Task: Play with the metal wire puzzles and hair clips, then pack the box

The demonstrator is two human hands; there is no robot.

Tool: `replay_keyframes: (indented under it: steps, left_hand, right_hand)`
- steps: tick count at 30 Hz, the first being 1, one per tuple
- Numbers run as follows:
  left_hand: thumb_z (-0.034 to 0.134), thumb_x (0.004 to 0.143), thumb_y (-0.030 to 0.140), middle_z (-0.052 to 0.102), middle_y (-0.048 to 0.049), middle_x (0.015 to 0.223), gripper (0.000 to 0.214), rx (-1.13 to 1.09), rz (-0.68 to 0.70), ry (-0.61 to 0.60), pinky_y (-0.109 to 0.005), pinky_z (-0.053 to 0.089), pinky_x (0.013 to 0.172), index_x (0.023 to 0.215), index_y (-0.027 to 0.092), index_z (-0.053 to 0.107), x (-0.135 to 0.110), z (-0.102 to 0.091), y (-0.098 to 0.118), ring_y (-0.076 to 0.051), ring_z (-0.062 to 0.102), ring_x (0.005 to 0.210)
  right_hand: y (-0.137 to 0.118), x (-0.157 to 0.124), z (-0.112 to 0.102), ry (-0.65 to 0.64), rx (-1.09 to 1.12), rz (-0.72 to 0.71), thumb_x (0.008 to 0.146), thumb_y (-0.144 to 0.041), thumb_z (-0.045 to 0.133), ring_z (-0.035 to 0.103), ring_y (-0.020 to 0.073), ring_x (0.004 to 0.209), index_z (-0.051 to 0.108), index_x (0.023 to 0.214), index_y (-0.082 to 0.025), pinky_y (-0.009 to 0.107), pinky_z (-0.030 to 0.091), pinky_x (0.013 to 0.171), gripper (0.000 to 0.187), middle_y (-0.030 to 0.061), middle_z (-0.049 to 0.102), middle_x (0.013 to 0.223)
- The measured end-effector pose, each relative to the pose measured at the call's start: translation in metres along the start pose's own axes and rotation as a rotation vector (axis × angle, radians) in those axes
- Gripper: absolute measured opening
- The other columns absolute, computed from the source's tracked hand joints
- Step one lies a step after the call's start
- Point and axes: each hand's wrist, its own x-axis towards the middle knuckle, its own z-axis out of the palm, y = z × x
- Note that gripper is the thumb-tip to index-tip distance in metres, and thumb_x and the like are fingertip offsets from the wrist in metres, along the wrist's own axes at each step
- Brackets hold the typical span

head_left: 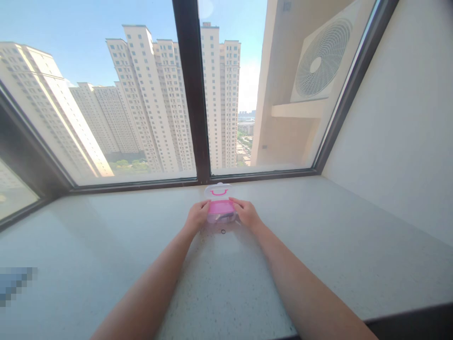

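A small clear plastic storage box [221, 218] stands on the pale sill near the window, with dark items showing through its front. Its clear lid [209, 192] is tipped up at the back and carries a pink handle [219, 193]. A pink tray [222, 207] lies at the top of the box. My left hand [198, 215] pinches the tray's left edge, thumb and fingers closed. On the other side, my right hand [248, 214] grips its right edge. Whether the tray is seated in the box or slightly raised, I cannot tell. A small dark ring [223, 232] lies just in front.
The speckled sill [226, 288] spreads around the box. Behind it rises a window with a dark frame [191, 89]; tall buildings and an air-conditioner unit [318, 61] are outside. A white wall [399, 127] bounds the right side. A blurred bluish patch [14, 282] is at lower left.
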Motion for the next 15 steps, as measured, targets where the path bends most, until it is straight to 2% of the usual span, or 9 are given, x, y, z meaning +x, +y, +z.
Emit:
replay_keyframes:
  steps: [3,6,10,13,15]
  left_hand:
    - [0.045,0.081,0.046,0.070,-0.0063,0.098,0.043,0.068,0.018,-0.027,-0.029,0.040,0.083,0.099,0.016,0.070,0.000,-0.003,0.002,-0.026,0.059,0.098]
    - [0.034,0.085,0.052,0.070,-0.0080,0.096,0.053,0.099,0.030,-0.084,-0.028,0.042,0.081,0.096,0.014,0.069,-0.001,-0.009,0.002,-0.025,0.060,0.095]
    - [0.021,0.089,0.048,0.069,-0.0100,0.099,0.059,0.134,0.035,-0.170,-0.029,0.044,0.080,0.105,0.012,0.065,-0.003,-0.022,-0.001,-0.022,0.062,0.092]
    - [0.035,0.085,0.040,0.070,-0.0087,0.095,0.043,0.184,0.071,-0.254,-0.030,0.046,0.079,0.099,0.013,0.066,-0.006,-0.031,-0.006,-0.021,0.062,0.088]
    - [0.046,0.079,0.030,0.070,-0.0069,0.098,0.032,0.221,0.106,-0.286,-0.029,0.046,0.080,0.101,0.016,0.066,-0.010,-0.034,-0.010,-0.021,0.062,0.090]
  right_hand:
    - [-0.002,-0.001,0.000,0.023,-0.045,-0.008,0.083,-0.028,0.046,0.057,0.0203,0.110,0.065,0.110,-0.019,0.032,0.041,0.096,0.034,0.0044,0.064,0.113]
    - [-0.001,-0.001,0.000,0.027,-0.044,-0.015,0.084,-0.030,0.046,0.056,0.0208,0.110,0.064,0.112,-0.019,0.033,0.041,0.096,0.035,0.0050,0.063,0.115]
    - [0.001,-0.001,-0.001,-0.025,0.012,0.008,0.083,-0.037,0.050,0.060,0.0224,0.102,0.059,0.119,-0.018,0.035,0.045,0.092,0.042,0.0061,0.065,0.111]
    - [0.003,-0.004,-0.001,-0.102,0.012,-0.025,0.070,-0.039,0.067,0.062,0.0231,0.094,0.050,0.128,-0.017,0.034,0.049,0.084,0.064,0.0071,0.066,0.109]
    - [0.004,-0.004,-0.002,-0.108,0.000,-0.052,0.062,-0.037,0.074,0.062,0.0235,0.095,0.049,0.129,-0.017,0.032,0.051,0.080,0.074,0.0085,0.064,0.112]
